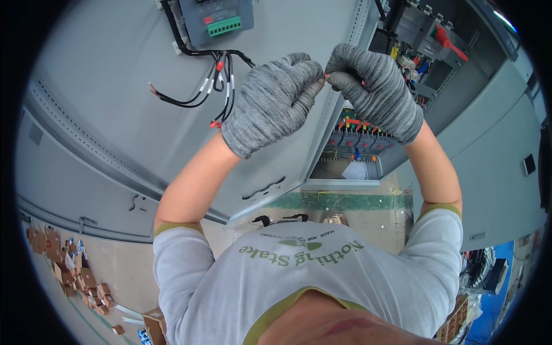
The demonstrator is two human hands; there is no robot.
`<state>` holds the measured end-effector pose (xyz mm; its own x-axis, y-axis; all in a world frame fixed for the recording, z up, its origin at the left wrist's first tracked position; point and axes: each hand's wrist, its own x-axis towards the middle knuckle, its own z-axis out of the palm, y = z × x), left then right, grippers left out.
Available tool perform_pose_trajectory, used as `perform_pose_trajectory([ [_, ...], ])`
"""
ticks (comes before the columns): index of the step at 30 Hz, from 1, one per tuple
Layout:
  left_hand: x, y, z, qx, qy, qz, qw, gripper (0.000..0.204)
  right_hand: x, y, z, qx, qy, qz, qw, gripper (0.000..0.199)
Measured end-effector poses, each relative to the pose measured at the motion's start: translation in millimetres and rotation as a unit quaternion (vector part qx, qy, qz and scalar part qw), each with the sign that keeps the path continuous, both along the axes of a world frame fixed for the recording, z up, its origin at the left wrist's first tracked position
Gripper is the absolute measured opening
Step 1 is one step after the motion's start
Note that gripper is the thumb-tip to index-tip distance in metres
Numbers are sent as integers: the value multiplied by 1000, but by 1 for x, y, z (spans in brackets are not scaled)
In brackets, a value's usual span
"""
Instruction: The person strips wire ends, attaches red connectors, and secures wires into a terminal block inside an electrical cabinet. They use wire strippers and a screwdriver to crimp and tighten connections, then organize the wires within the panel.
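Grey knitted gloves (259, 115) cover both hands; the fingertips of the left hand (273, 100) and of the right hand (376, 89) are pressed together, seemingly clamped on one small red piece (326, 76), which sits between them. Because this piece is so little and the ribbed knit is thick, it could slip from the pinch and drop to the floor (371, 221). Beside the left hand hang thin black wires (178, 103) with white sleeves (204, 85), curved loosely; behind is a smooth grey metal door (126, 63), carrying a toothed green terminal block (224, 26)

Workshop with open electrical cabinet (342, 184)
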<state>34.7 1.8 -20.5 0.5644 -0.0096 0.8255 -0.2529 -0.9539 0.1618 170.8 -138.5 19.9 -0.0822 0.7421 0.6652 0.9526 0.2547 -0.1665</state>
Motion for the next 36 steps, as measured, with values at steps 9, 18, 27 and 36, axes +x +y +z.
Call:
perform_pose_trajectory([
  [9, 0, 15, -3, -10, 43, 11, 999, 17, -6, 3, 10, -136, 256, 31, 956, 15],
  [18, -8, 8, -3, -217, 139, -74, 964, 14, 13, 11, -19, -109, 346, 130, 923, 18],
  [27, -10, -7, -4, -60, 76, 59, 994, 16, 6, 5, -12, -114, 305, 100, 940, 18],
  [36, -25, -53, -102, -659, -132, -314, 671, 32, -20, -17, -89, 126, 470, 87, 869, 15],
])
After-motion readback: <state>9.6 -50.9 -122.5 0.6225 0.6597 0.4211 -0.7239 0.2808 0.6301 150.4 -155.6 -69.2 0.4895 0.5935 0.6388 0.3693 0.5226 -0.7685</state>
